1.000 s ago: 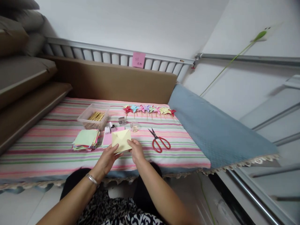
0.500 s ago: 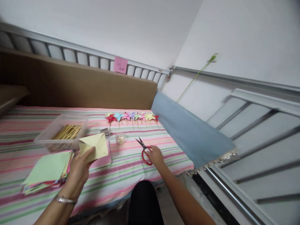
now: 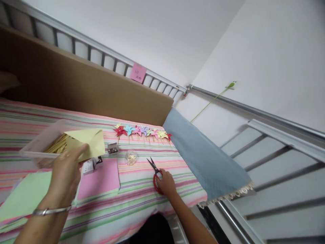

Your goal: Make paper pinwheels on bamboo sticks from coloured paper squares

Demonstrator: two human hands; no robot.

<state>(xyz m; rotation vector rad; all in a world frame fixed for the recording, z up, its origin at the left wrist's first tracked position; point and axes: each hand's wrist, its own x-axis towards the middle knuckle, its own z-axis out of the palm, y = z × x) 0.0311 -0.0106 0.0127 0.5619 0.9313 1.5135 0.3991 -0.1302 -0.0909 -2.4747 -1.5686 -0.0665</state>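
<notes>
My left hand (image 3: 68, 166) pinches a square of pale yellow paper (image 3: 93, 140) with diagonal lines across it, held up in front of a clear plastic box (image 3: 29, 152). My right hand (image 3: 166, 183) is closed on the red handles of a pair of scissors (image 3: 153, 165), low over the striped cloth, blades pointing away. Green paper sheets (image 3: 27, 193) lie beneath my left wrist. Pink paper (image 3: 101, 179) lies between my hands, with a small white box (image 3: 88, 166) at its far edge.
Thin sticks (image 3: 57, 145) fill the plastic box. An open little box of metal pieces (image 3: 113, 149) and a round clear tub (image 3: 131, 157) stand mid-cloth. Several paper pinwheels (image 3: 143, 131) line the back before a cardboard panel (image 3: 106, 91). Blue fabric (image 3: 203, 156) covers the right side.
My view has tilted and shifted. My left hand has moved left with the yellow paper, uncovering more pink paper and the white box. My right hand stays at the scissors.
</notes>
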